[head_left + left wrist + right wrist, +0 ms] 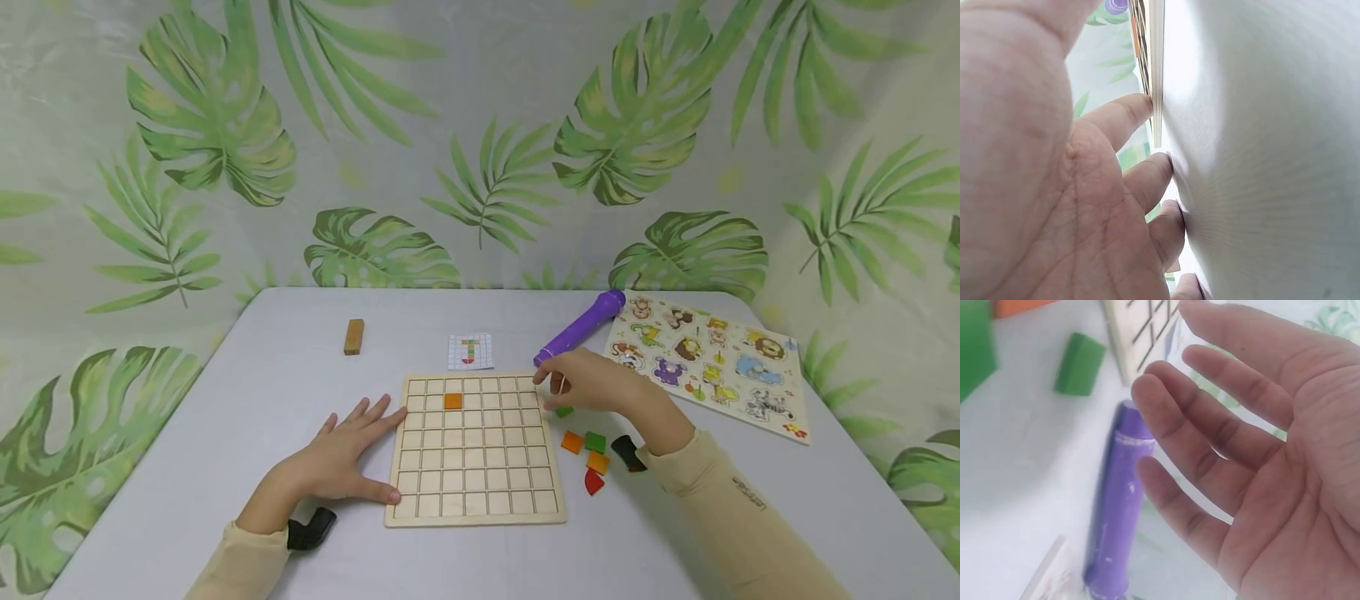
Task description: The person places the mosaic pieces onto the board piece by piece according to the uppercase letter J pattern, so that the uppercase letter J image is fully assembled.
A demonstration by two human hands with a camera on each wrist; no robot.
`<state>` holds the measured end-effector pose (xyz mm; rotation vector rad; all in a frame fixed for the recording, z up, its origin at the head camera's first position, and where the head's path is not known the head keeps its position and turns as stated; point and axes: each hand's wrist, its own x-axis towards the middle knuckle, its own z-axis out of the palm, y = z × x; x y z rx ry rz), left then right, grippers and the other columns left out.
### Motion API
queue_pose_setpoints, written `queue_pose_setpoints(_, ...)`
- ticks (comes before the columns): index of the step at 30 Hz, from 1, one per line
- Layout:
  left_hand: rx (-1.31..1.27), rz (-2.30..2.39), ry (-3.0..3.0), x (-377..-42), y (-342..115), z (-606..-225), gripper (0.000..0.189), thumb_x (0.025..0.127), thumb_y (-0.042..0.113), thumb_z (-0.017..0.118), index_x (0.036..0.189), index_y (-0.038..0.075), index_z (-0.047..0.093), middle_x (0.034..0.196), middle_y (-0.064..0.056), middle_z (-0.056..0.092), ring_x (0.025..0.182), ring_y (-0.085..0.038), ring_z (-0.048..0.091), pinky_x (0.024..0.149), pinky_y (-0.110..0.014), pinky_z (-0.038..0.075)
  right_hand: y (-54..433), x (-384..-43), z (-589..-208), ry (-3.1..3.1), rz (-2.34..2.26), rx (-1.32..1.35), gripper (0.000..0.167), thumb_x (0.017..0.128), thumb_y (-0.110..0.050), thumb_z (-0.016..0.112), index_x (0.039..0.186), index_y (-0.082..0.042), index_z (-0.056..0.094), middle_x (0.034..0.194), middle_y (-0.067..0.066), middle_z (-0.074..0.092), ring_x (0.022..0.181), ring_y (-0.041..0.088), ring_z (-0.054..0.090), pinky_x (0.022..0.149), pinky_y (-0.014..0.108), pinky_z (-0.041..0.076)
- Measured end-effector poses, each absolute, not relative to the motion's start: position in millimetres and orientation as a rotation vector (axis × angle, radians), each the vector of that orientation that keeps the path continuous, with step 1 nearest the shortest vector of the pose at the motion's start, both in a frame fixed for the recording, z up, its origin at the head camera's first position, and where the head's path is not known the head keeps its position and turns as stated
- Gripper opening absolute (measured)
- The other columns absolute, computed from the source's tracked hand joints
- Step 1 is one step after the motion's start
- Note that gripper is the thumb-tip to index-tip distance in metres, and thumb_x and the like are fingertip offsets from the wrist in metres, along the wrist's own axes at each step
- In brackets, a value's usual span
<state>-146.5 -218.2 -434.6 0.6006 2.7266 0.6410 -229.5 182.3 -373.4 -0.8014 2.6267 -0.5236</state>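
Note:
A wooden grid board [480,458] lies on the white table with one orange square [453,402] in its second row. My left hand [341,458] is spread at the board's left side, with thumb and fingertips at its edge; in the left wrist view the index finger [1125,115] meets that edge. My right hand [592,383] hovers by the board's upper right corner, fingers loosely bent, with nothing between them in the right wrist view. Below it lies a green tile [1080,364]. Other loose pieces sit right of the board: orange tiles [572,442], a green tile [596,442] and a red quarter-round piece [593,482].
Behind the board lies a small pattern card [471,352] with a coloured figure on a grid. A purple microphone-shaped toy [581,327] stretches beside an animal puzzle board [708,367] at the right. One wooden block [354,337] is at the back left. A leaf-print curtain [480,167] hangs behind.

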Motion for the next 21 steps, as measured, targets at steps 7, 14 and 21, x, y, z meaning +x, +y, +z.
queue_pose_setpoints(7,0.601,0.633,2.727,-147.3,-217.6,-434.4,0.122,0.073,0.069,0.090,0.170,0.024,0.033,0.180,-0.016,0.019,0.166,-0.050,0.012,0.124,-0.083,0.007,200.0,-214.1,-378.2,2.599,-0.565,-0.776,0.045,0.094,-0.021,0.084,0.134,-0.006,0.071,0.101,0.003,0.074,0.088,0.012,0.069,0.083,0.031,0.059)
queue_pose_setpoints(14,0.605,0.640,2.720,-146.8,-217.7,-433.8,0.121,0.073,0.069,0.089,0.170,0.024,0.033,0.180,-0.016,0.019,0.166,-0.050,0.012,0.124,-0.083,0.006,210.1,-202.4,-387.3,2.606,-0.574,-0.741,0.035,0.092,-0.023,0.086,0.123,-0.011,0.076,0.097,-0.003,0.072,0.083,0.009,0.062,0.078,0.027,0.055)
queue_pose_setpoints(21,0.593,0.657,2.712,-145.9,-218.1,-433.4,0.121,0.073,0.068,0.090,0.170,0.023,0.033,0.181,-0.015,0.018,0.167,-0.049,0.010,0.125,-0.082,0.004,210.4,-197.2,-395.4,2.560,-0.630,-0.741,0.029,0.086,-0.019,0.091,0.111,-0.014,0.076,0.093,-0.003,0.070,0.084,0.011,0.061,0.078,0.026,0.054)
